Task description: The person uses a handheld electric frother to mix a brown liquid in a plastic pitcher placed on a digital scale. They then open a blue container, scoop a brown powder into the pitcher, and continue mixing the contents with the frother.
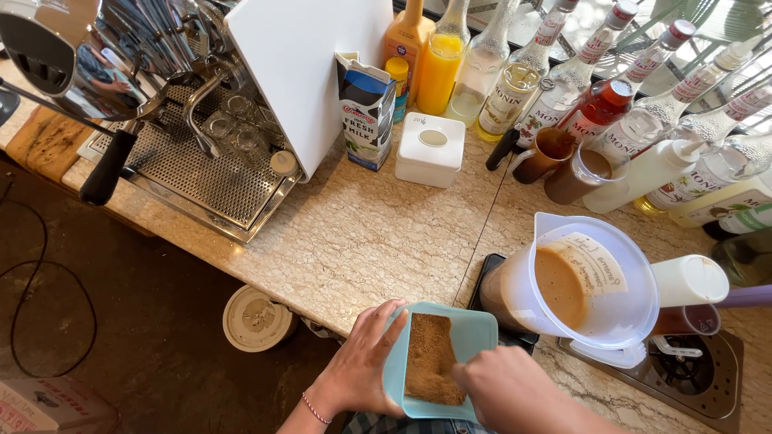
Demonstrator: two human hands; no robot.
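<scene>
Holding a blue tub (474,333) of brown powder (432,358), my left hand (362,362) grips its side. My right hand (503,386) reaches into it; I cannot tell its grip. A jug (599,325) stands just beside.

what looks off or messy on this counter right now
Little stands out. The milk carton stands with its top torn open beside the espresso machine. The left hand holds a light blue container of brown powder, apparently past the counter edge; no spill is visible.
</scene>
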